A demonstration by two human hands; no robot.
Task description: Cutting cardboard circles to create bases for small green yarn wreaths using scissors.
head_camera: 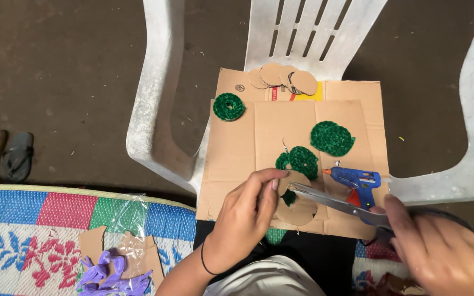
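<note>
Left hand pinches a round cardboard disc, matte brown. Right hand grips steel scissors, long axis level, blades pointing left at the disc. Blue glue gun points its nozzle left.

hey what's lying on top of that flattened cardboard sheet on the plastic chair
On the cardboard sheet: green crocheted rounds, a stack of cardboard discs and a blue glue gun. The left hand and scissors cover its front edge.
</note>
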